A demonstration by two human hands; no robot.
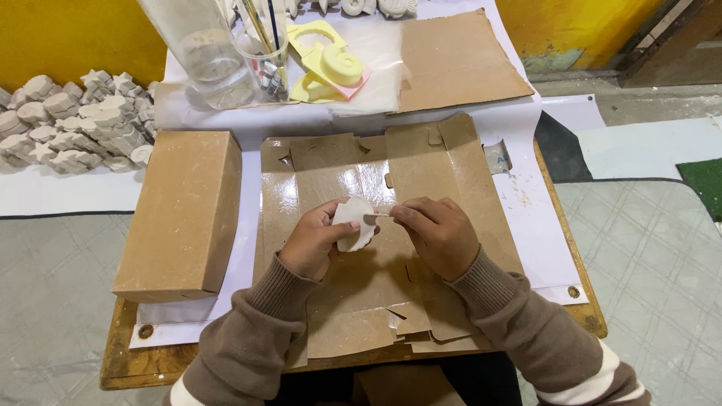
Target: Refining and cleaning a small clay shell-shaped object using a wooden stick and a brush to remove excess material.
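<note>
Plaster piece: cradled upright for trimming.
Left hand: gripping it, steadying.
Right hand: pinching thin stick against its edge.
Flattened cardboard: underneath, catching dust.

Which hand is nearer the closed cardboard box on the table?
Left. The left hand, holding a white plaster piece, sits just right of the closed cardboard box; the right hand is farther right, beyond the piece.

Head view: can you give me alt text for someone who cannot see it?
The left hand holds a small white cast shape while the right hand works its edge with a thin tool, above a flattened cardboard box on a small table. A closed cardboard box sits to the left.
</note>
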